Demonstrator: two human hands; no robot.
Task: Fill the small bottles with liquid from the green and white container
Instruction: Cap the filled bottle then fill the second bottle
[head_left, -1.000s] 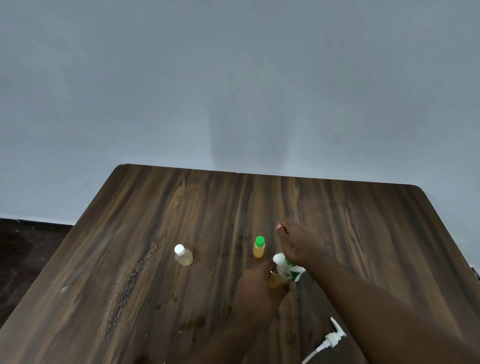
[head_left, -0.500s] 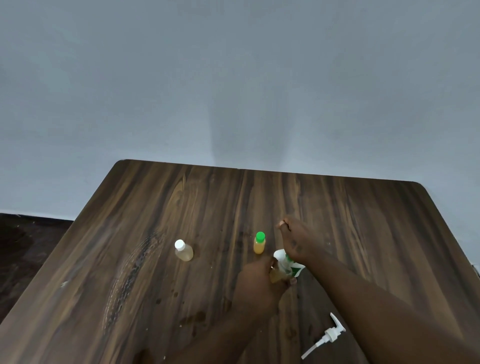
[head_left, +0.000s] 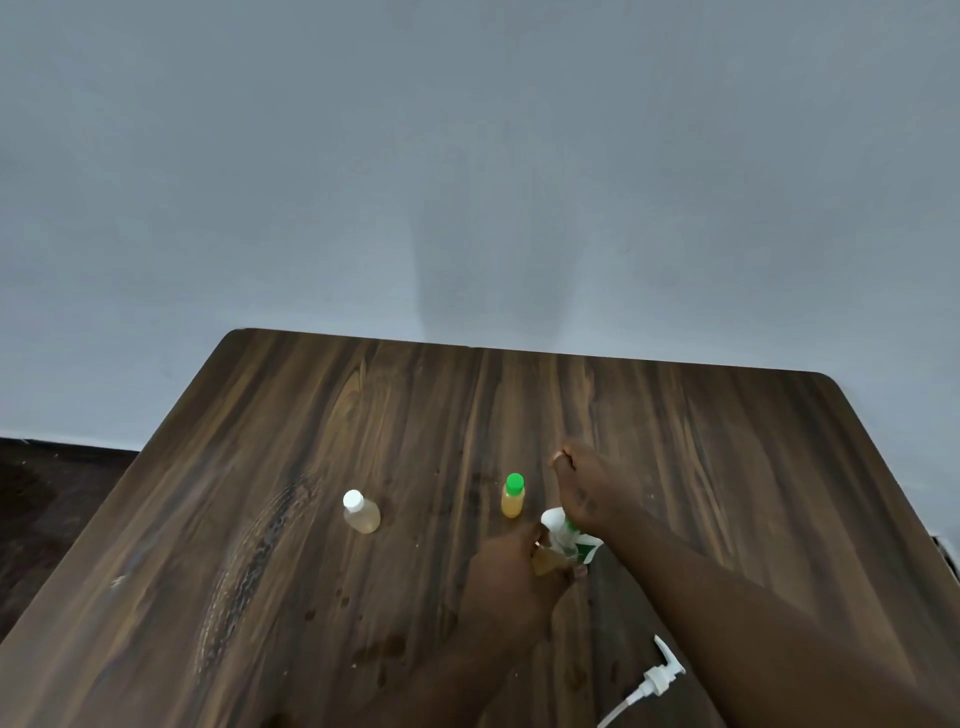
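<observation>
My right hand grips the green and white container, tipped over the small bottle that my left hand pinches mid-table. The green-capped bottle and white-capped bottle stand off to my left.

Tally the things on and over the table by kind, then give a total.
Small bottles: 3 (white-capped bottle, green-capped bottle, held bottle in the left hand)
Container, green and white, in the right hand: 1
Pump: 1
Total: 5
</observation>
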